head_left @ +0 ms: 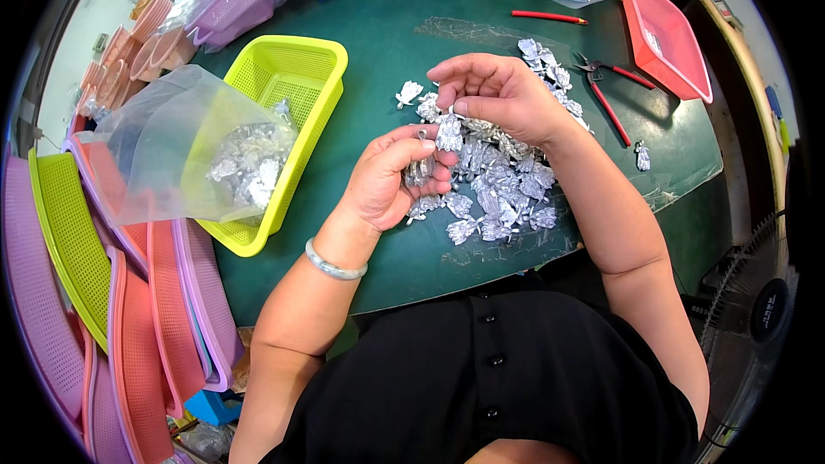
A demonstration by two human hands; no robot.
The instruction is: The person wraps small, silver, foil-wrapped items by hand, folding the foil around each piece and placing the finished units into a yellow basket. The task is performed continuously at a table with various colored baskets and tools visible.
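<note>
Over a heap of small silver metal castings, both my hands meet near the middle of the green table. My left hand is closed round several castings, partly hidden by its fingers. From the thumb and fingertips of my right hand hangs one silver casting, close beside the left fingertips. A loose casting lies at the heap's far left edge. To the left, a yellow-green basket holds a clear plastic bag with more silver pieces in it.
Red-handled cutters lie open right of the heap, near a single casting. A red pencil is farther back. A pink-red basket stands at the right edge. Stacked baskets crowd the left; a fan stands lower right.
</note>
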